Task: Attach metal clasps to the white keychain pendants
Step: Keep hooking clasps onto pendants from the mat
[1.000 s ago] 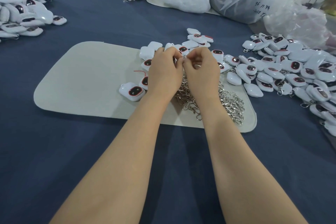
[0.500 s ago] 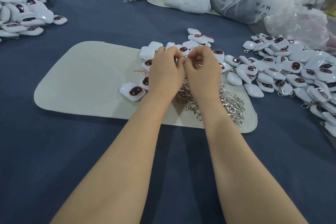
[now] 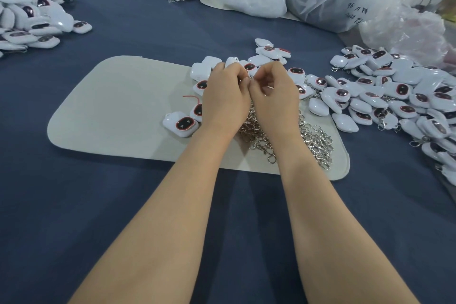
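1. Over the beige felt mat (image 3: 123,106) at mid-bench: left hand (image 3: 225,96) and right hand (image 3: 274,99) set knuckle to knuckle, fingers of both clenched into a pinch where the thumbs meet.
2. Left: seems to grip one white rounded plastic pendant (image 3: 232,60), visible only as a top edge past the fingers. Right: pinching a small silver metal clasp (image 3: 251,78), mostly hidden. Judged from a glint, not seen clearly.
3. Step in hand, likely: threading the clasp's ring through the pendant's loop.
4. Lock the pendant still in the left; do all the turning with the right.
5. Open the ring just enough to catch the loop. Spreading it further risks a bent ring.
6. Feed round until fully closed, then tug once to confirm.
7. Keep the work lifted off the heap of loose silver clasps (image 3: 311,140) lying just under the wrists, to avoid snagging a second one.
8. Afterwards, drop onto the right-hand pile of white pendants (image 3: 394,91), several already showing clasps; keep apart from the bare white pendants (image 3: 181,126) on the mat.
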Tool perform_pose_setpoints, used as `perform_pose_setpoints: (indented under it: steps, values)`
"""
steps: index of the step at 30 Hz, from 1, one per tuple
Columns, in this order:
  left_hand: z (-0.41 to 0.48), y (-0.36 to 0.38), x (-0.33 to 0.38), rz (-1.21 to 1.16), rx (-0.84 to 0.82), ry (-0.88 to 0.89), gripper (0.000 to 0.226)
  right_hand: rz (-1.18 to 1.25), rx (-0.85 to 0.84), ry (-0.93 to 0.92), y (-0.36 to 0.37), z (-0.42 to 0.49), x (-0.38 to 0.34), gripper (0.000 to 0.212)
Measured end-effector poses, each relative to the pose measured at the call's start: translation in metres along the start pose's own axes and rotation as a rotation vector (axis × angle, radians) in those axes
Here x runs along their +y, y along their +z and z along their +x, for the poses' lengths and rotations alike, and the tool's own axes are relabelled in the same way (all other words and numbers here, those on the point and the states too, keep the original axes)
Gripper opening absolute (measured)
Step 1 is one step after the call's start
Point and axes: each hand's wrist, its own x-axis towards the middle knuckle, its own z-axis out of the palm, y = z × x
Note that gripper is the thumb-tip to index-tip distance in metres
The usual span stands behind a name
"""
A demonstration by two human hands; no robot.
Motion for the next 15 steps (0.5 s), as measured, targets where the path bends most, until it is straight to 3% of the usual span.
perform_pose_setpoints:
  steps: [15]
  values:
    - [0.0002,0.0028,-0.0018,-0.003,-0.042,0.009,0.012,-0.021,-0.03,-0.013,-0.005,0.0003,0.001,0.015]
